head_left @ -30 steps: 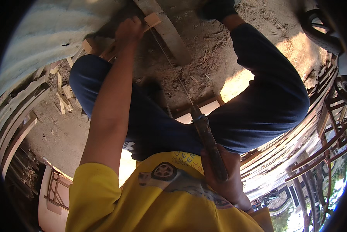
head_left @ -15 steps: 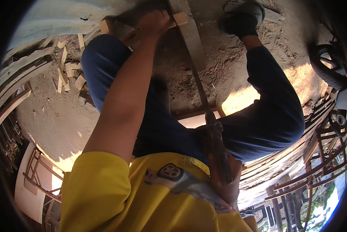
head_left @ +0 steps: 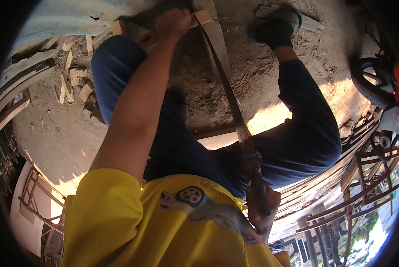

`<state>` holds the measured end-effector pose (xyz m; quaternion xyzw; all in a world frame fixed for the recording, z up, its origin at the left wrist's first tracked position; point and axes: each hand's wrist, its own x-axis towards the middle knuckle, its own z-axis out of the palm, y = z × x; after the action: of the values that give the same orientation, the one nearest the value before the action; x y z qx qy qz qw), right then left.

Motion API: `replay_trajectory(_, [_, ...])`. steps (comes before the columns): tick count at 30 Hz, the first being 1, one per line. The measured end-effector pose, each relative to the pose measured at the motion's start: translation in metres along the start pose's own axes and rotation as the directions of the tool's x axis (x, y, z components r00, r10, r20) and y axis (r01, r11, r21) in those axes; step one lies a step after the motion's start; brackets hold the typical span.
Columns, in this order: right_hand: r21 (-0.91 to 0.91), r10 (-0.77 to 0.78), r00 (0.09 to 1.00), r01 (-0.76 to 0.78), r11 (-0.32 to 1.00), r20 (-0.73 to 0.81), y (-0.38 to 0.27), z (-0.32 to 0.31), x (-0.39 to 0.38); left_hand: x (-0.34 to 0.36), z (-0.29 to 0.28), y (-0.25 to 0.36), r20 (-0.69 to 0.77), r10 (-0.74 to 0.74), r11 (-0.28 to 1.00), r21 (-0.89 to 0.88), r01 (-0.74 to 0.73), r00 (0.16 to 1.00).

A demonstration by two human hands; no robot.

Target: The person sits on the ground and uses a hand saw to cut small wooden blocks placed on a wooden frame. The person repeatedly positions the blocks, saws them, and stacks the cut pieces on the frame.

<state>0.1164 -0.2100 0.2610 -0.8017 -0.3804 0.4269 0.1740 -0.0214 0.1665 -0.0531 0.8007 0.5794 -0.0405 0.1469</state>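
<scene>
My left hand is closed on a short light wooden piece, which lies across a greyish beam at the top of the view. The long narrow dark blade of a saw runs from beside that hand and piece down between my bent legs. Its worn dark handle is held in my right hand, low in front of my shirt. The contact between blade and wood is partly too small to tell.
Scattered offcuts lie on the dirt floor at left, near a pale sheet. A wheel with red bodywork stands at right. Wooden frames and stacked boards line the lower right. My shoe rests near a loose board.
The saw handle and my right hand have shifted right and lower in the picture. The blade shows broader and darker. The whole view has moved slightly, showing more of the wheel.
</scene>
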Motion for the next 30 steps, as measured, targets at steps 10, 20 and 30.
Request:
replay_trajectory(10, [-0.086, -0.163, 0.978, 0.153, 0.985, -0.131, 0.009, -0.003, 0.024, 0.000, 0.007, 0.004, 0.004, -0.066, 0.996, -0.060, 0.066, 0.998])
replay_trajectory(20, [0.087, -0.060, 0.998, 0.061, 0.994, -0.013, -0.006, 0.001, 0.022, -0.007, 0.007, 0.004, -0.128, -0.085, 0.973, -0.224, 0.055, 0.988])
replay_trajectory(30, [0.070, -0.019, 1.000, 0.020, 0.997, -0.017, -0.011, -0.001, 0.017, -0.012, -0.001, 0.007, -0.117, -0.071, 0.980, -0.193, 0.048, 0.991])
